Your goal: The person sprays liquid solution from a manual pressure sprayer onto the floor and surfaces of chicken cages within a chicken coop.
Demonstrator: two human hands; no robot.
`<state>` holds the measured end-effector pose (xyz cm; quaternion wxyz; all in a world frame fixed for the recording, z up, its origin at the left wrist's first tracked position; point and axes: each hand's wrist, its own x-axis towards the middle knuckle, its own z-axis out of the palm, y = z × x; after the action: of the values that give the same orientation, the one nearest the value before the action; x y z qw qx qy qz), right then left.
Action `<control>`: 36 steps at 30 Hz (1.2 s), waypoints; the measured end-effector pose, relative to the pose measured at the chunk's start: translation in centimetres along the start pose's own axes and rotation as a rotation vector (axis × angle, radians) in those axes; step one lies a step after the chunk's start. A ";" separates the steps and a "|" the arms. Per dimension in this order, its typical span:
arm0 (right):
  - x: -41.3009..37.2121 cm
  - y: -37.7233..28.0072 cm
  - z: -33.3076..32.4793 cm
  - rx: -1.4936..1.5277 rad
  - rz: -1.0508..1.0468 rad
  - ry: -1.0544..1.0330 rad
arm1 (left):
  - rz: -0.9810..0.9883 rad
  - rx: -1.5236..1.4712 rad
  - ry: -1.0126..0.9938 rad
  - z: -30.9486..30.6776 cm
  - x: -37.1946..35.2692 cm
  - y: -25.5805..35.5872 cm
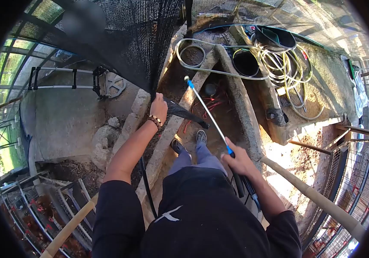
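My left hand (158,107), with a beaded bracelet at the wrist, is closed around a gathered bunch of black mesh netting (143,56). Above the fist the netting fans out upward, and a loose tail of it hangs to the right. My right hand (238,161) grips the dark handle of a spray wand (210,115). The wand has a thin silvery tube, blue fittings and a small nozzle at its tip. It slants up and to the left, its tip apart from the netting.
Low concrete walls (241,92) run on both sides of my feet. A coiled pale hose (279,66) lies beside black buckets (245,63) at the upper right. A ladder (66,87) lies on the left. Bamboo poles (313,195) and wire cages (42,210) flank me.
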<state>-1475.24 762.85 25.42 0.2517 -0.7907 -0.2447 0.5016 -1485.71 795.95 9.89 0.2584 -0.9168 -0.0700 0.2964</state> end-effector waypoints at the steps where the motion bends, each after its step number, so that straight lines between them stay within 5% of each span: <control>1: 1.0 0.7 0.0 0.089 -0.017 0.028 | -0.016 -0.081 0.135 0.5 -0.1 0.5; 3: 2.7 4.7 1.5 0.181 -0.064 0.158 | 0.042 -0.297 0.381 0.5 -0.6 0.9; 6: 2.7 14.3 4.0 0.356 0.148 0.084 | 0.081 -0.545 0.428 -2.1 -4.5 0.3; 8: 0.9 17.6 4.3 0.209 0.391 0.067 | 0.014 -0.662 0.247 -1.2 -6.5 -1.0; 12: -2.9 19.8 5.3 0.243 0.480 0.249 | -0.189 -0.846 0.104 6.1 -10.1 -4.5; 13: -3.6 18.2 4.6 0.291 0.447 0.285 | -0.145 -0.865 -0.059 9.6 -10.4 -5.0; 15: -4.7 14.4 2.9 0.414 0.294 0.363 | -0.122 -1.316 -0.462 15.3 -11.8 -4.1; 17: -5.5 11.9 2.0 0.563 0.199 0.416 | -0.310 -1.912 -0.684 12.7 -15.9 -1.9; 20: -5.7 12.2 2.0 0.658 0.316 0.313 | -0.222 -2.417 -0.689 12.0 -20.5 2.4; 23: -5.7 14.4 4.3 0.434 0.237 0.376 | -0.372 -2.791 -0.419 9.5 -24.1 6.0; 27: -6.3 17.5 4.7 0.354 0.216 0.108 | -0.570 -2.876 0.050 4.2 -28.1 8.7; 32: -8.5 18.3 3.6 0.356 0.123 -0.277 | -0.423 -1.716 0.392 -3.7 -29.4 13.9; 36: -8.2 17.4 5.3 0.216 0.013 -0.554 | -0.220 -1.793 0.494 -12.5 -29.6 19.3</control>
<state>-1480.84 745.36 17.75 0.2548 -0.5937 -0.2439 0.7232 -1503.05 765.70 23.62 -0.5108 -0.7990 -0.3017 -0.0977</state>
